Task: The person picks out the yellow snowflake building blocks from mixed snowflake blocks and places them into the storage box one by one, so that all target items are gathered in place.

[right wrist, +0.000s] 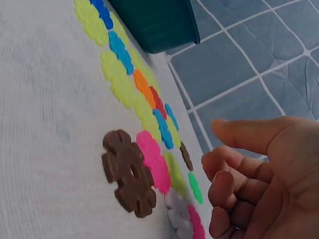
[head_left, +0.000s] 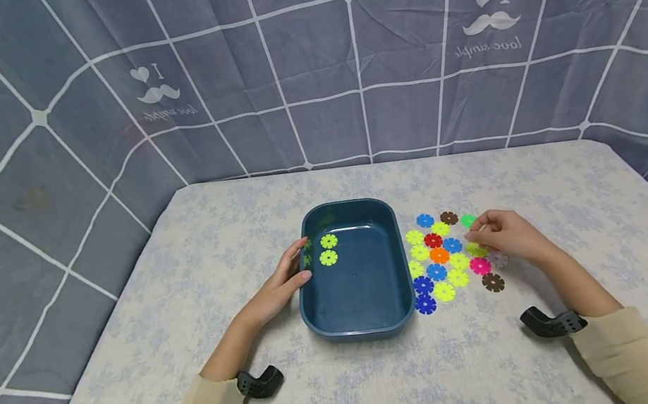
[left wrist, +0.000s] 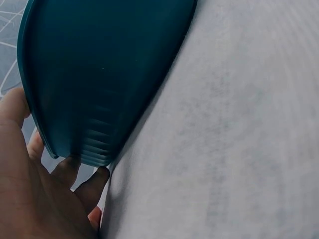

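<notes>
A dark teal plastic bin (head_left: 362, 333) stands on the table, with two yellow-green snowflake discs (head_left: 328, 258) on its floor near the left wall. My left hand (head_left: 280, 286) rests against the bin's left side, thumb and fingertips touching the outer wall and rim. Right of the bin lie several snowflake discs, among them an orange disc (head_left: 439, 255), a pink disc (right wrist: 153, 162) and a brown disc (right wrist: 128, 173). Over their right edge hovers my right hand (head_left: 506, 236), near a green disc (head_left: 468, 221). Its fingers are loosely bent, and the right wrist view shows a gap between thumb and index finger.
A pale floral cloth covers the table (head_left: 356, 396). Grey-blue curtains (head_left: 312, 54) with white grid lines hang behind it and at both sides. Each wrist wears a black band, the left band (head_left: 261, 383) and the right band (head_left: 553, 321).
</notes>
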### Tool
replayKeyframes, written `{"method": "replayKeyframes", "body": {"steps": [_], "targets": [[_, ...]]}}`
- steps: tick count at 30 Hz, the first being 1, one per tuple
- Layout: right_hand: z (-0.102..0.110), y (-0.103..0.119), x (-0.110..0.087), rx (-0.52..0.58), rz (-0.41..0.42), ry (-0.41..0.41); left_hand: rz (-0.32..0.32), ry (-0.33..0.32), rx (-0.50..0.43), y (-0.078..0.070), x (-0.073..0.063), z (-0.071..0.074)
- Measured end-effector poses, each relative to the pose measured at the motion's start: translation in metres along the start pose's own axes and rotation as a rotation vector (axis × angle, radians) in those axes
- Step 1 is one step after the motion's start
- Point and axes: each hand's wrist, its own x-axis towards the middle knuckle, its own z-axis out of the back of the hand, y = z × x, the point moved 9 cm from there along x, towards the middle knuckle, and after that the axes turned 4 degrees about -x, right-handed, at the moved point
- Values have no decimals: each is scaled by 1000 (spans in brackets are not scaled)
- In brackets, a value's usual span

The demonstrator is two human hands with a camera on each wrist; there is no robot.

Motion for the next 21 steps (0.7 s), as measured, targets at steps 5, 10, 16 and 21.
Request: {"method": "replayKeyframes", "body": {"steps": [5,10,16,21], "targets": [[0,-6,0,-43,-1,17,-2,-4,4,-1,0,1],[-1,-11,0,-72,1,30,1,-3,5,-2,1,0],[-2,-12,-1,-98,-3,31,2,-2,1,-3,0,0],[-3,-12,0,-137,-11,23,-8,1,-6,-3,0,0]]}}
